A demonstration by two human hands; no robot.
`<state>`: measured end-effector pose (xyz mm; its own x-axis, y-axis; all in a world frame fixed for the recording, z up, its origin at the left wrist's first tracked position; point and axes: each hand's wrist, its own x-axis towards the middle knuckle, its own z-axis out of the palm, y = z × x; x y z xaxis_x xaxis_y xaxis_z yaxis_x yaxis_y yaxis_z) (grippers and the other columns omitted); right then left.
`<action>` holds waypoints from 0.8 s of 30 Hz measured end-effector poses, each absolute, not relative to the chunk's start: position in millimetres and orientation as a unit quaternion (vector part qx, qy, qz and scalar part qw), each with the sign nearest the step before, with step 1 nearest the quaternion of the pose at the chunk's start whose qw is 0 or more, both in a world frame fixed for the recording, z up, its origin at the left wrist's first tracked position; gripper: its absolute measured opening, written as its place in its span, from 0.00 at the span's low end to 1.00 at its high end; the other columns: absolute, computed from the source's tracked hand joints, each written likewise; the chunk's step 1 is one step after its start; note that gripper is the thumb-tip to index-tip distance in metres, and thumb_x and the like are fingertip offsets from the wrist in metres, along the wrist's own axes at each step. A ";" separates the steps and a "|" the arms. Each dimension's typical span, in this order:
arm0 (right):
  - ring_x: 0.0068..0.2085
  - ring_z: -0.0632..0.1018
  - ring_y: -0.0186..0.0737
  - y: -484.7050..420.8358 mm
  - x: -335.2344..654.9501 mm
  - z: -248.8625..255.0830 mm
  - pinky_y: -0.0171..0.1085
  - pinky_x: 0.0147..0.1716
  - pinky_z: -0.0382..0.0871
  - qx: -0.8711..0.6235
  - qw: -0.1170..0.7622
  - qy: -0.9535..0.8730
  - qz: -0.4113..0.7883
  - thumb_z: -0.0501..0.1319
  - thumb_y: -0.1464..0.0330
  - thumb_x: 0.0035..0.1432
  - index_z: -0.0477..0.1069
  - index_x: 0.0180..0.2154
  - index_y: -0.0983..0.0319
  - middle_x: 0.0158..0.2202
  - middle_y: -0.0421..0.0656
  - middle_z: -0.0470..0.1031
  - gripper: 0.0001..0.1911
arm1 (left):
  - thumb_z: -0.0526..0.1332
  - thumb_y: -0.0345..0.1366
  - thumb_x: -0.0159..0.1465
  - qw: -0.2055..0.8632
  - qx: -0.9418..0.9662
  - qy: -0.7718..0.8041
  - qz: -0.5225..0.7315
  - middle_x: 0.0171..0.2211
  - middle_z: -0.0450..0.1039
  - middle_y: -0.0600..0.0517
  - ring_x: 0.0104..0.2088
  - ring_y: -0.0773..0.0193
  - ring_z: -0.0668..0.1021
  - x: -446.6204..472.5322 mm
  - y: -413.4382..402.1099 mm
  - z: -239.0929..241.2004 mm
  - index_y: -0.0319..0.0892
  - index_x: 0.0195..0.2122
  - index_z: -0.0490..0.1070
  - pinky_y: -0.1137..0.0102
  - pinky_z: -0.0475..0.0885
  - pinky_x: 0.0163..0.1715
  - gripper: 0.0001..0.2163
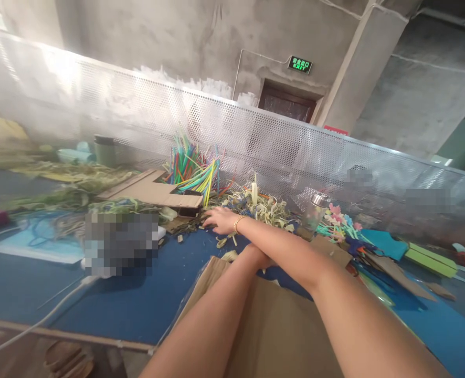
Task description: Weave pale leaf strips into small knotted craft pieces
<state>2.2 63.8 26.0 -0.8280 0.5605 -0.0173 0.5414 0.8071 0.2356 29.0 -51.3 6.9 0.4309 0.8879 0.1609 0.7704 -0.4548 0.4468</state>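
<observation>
My right hand (pixel 219 219), with a beaded bracelet at its wrist, reaches across to the left over my other arm. Its fingers are spread over the blue tabletop, beside dry plant scraps (pixel 185 226) and a cut cardboard piece (pixel 149 189). My left hand (pixel 262 255) lies beneath the right forearm, which hides its fingers; whether it holds anything does not show. Curled pale strips and scraps (pixel 266 207) are heaped just beyond both arms. Under my forearms stands a brown cardboard box (pixel 287 325).
Colourful pipe cleaners (pixel 193 168) stand behind the cardboard. A blurred-out object (pixel 122 244) with a white cable (pixel 39 320) sits left. To the right are a clear bottle (pixel 313 215), paper flowers (pixel 338 220) and a green strip (pixel 431 260). A perforated metal screen (pixel 232 126) borders the back.
</observation>
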 end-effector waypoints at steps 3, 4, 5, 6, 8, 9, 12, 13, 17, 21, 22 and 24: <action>0.60 0.61 0.54 79.5 35.7 30.3 0.56 0.57 0.54 0.393 0.093 0.903 0.147 0.59 0.71 0.53 0.73 0.49 0.52 0.61 0.43 0.63 0.21 | 0.62 0.42 0.57 0.155 0.890 0.410 0.130 0.54 0.72 0.50 0.56 0.49 0.70 28.3 -49.1 8.7 0.48 0.54 0.72 0.65 0.65 0.55 0.22; 0.60 0.62 0.53 85.5 51.9 34.0 0.57 0.57 0.53 0.425 0.100 0.886 0.158 0.58 0.71 0.54 0.74 0.47 0.53 0.61 0.44 0.63 0.19 | 0.61 0.43 0.58 0.156 0.900 0.395 0.099 0.52 0.73 0.47 0.53 0.49 0.73 28.0 -48.6 10.1 0.46 0.53 0.73 0.64 0.67 0.53 0.21; 0.60 0.61 0.53 91.0 68.6 38.1 0.56 0.58 0.52 0.455 0.101 0.869 0.167 0.57 0.72 0.54 0.75 0.46 0.53 0.61 0.44 0.63 0.18 | 0.60 0.43 0.58 0.157 0.902 0.395 0.071 0.50 0.75 0.45 0.51 0.49 0.75 27.7 -48.4 11.6 0.45 0.52 0.74 0.63 0.69 0.50 0.20; 0.60 0.61 0.52 95.6 84.6 42.1 0.56 0.58 0.51 0.479 0.099 0.855 0.172 0.56 0.73 0.55 0.75 0.47 0.52 0.61 0.43 0.63 0.19 | 0.59 0.43 0.59 0.159 0.899 0.404 0.049 0.48 0.76 0.44 0.49 0.50 0.76 27.6 -48.4 13.1 0.45 0.50 0.75 0.63 0.71 0.47 0.20; 0.60 0.61 0.51 101.5 111.0 48.3 0.55 0.59 0.49 0.522 0.096 0.829 0.176 0.56 0.74 0.54 0.75 0.47 0.51 0.61 0.42 0.63 0.21 | 0.58 0.44 0.59 0.156 0.896 0.414 0.033 0.48 0.76 0.44 0.48 0.50 0.77 27.6 -48.7 15.6 0.46 0.50 0.75 0.63 0.72 0.45 0.19; 0.60 0.60 0.51 102.9 120.5 50.4 0.56 0.59 0.48 0.538 0.090 0.819 0.178 0.55 0.75 0.54 0.75 0.46 0.51 0.61 0.42 0.63 0.21 | 0.59 0.44 0.59 0.153 0.896 0.416 0.034 0.48 0.76 0.45 0.48 0.51 0.77 27.7 -49.0 16.4 0.47 0.50 0.75 0.65 0.72 0.44 0.19; 0.60 0.61 0.52 103.4 133.9 53.5 0.57 0.59 0.47 0.560 0.076 0.804 0.185 0.56 0.74 0.53 0.76 0.45 0.52 0.60 0.43 0.65 0.20 | 0.59 0.45 0.58 0.146 0.893 0.424 0.034 0.48 0.76 0.47 0.47 0.54 0.77 27.9 -49.9 17.1 0.49 0.49 0.75 0.68 0.72 0.43 0.18; 0.60 0.61 0.52 103.2 134.8 54.4 0.57 0.59 0.46 0.561 0.073 0.802 0.190 0.56 0.75 0.53 0.76 0.44 0.53 0.59 0.44 0.66 0.20 | 0.59 0.45 0.58 0.146 0.893 0.425 0.034 0.48 0.76 0.48 0.47 0.55 0.77 27.8 -50.1 16.9 0.49 0.49 0.75 0.68 0.72 0.43 0.18; 0.58 0.63 0.52 103.4 133.0 61.0 0.56 0.58 0.49 0.573 0.045 0.791 0.212 0.55 0.74 0.54 0.76 0.44 0.58 0.54 0.50 0.70 0.18 | 0.59 0.45 0.59 0.145 0.894 0.422 0.034 0.49 0.75 0.46 0.48 0.53 0.77 28.0 -49.7 15.5 0.47 0.50 0.74 0.67 0.72 0.43 0.20; 0.57 0.64 0.53 103.3 133.9 71.1 0.53 0.54 0.57 0.628 -0.007 0.753 0.196 0.56 0.70 0.53 0.74 0.48 0.57 0.57 0.49 0.66 0.20 | 0.58 0.44 0.59 0.144 0.896 0.418 0.033 0.49 0.75 0.46 0.48 0.53 0.76 29.3 -48.8 14.6 0.47 0.50 0.75 0.66 0.72 0.44 0.19; 0.58 0.64 0.53 102.6 134.1 73.4 0.52 0.53 0.58 0.634 -0.018 0.750 0.186 0.57 0.69 0.53 0.74 0.48 0.55 0.60 0.47 0.64 0.20 | 0.58 0.44 0.59 0.142 0.896 0.419 0.036 0.49 0.75 0.46 0.48 0.53 0.76 29.7 -48.7 14.5 0.47 0.50 0.75 0.66 0.71 0.44 0.18; 0.58 0.64 0.52 99.7 133.1 77.4 0.50 0.53 0.59 0.627 -0.033 0.760 0.169 0.59 0.68 0.51 0.74 0.48 0.51 0.62 0.42 0.61 0.21 | 0.57 0.43 0.60 0.141 0.895 0.421 0.038 0.49 0.75 0.46 0.48 0.53 0.76 30.2 -48.7 14.6 0.47 0.49 0.75 0.66 0.71 0.44 0.18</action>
